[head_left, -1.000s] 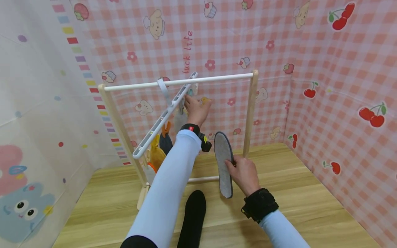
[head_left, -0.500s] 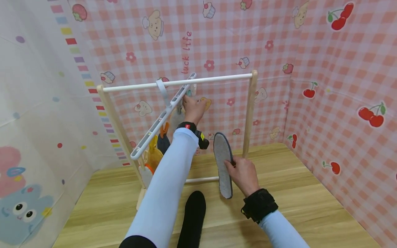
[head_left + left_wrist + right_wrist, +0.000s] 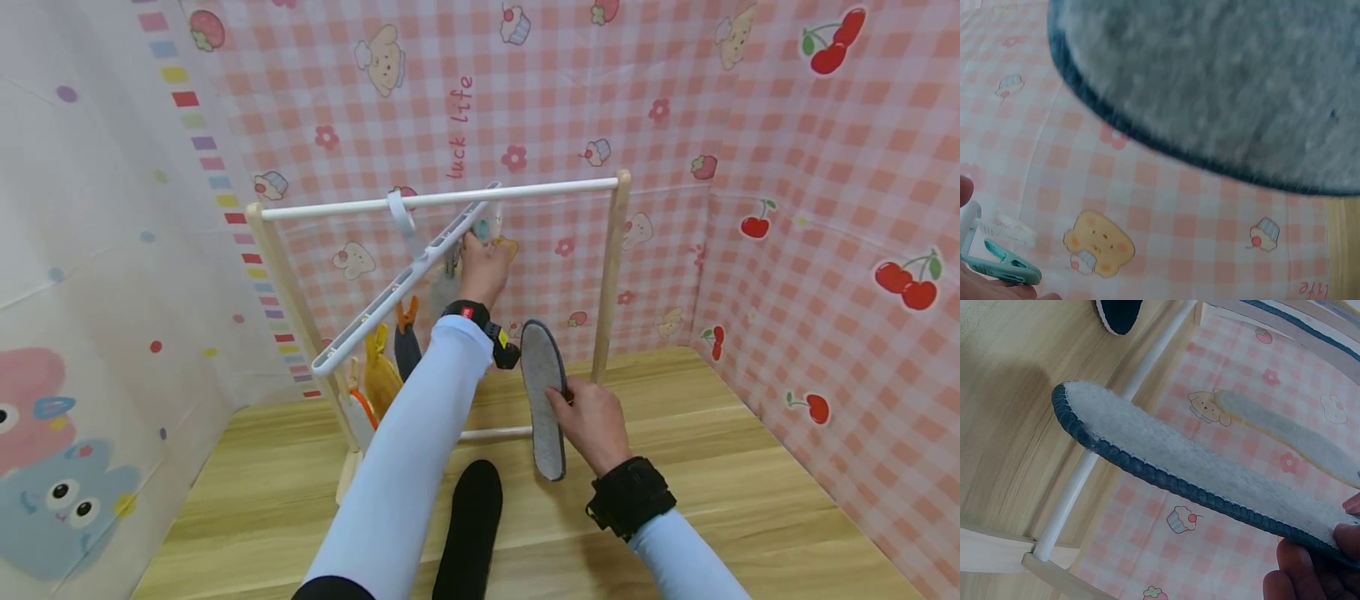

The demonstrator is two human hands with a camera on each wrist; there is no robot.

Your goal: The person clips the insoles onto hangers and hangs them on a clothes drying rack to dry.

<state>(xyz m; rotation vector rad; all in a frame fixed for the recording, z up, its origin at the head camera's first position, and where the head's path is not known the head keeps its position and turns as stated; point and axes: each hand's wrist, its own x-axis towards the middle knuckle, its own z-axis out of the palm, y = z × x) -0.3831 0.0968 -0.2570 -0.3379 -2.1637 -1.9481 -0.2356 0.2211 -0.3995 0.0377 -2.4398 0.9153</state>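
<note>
My right hand (image 3: 596, 423) pinches a grey fleecy insole (image 3: 542, 400) with a dark stitched edge, held nearly upright to the right of the left forearm. Its rounded end shows in the right wrist view, and its grey face fills the top of the left wrist view. My left hand (image 3: 483, 271) is raised at the far part of a pale clip hanger (image 3: 405, 279), its fingers at a teal clothes peg (image 3: 1007, 265). The hanger hooks over a rack's white bar (image 3: 442, 199). The left fingertips are partly hidden in the head view.
From the hanger's near part hang a yellowish insole (image 3: 381, 385), a dark insole (image 3: 406, 352) and a white orange-edged one (image 3: 358, 417). A pale insole (image 3: 445, 290) hangs farther back. On the wooden tabletop (image 3: 712, 500) lies a black insole (image 3: 472, 525).
The far end of the hanger has swung a little to the right along with my left hand. My right hand keeps the grey insole in nearly the same place.
</note>
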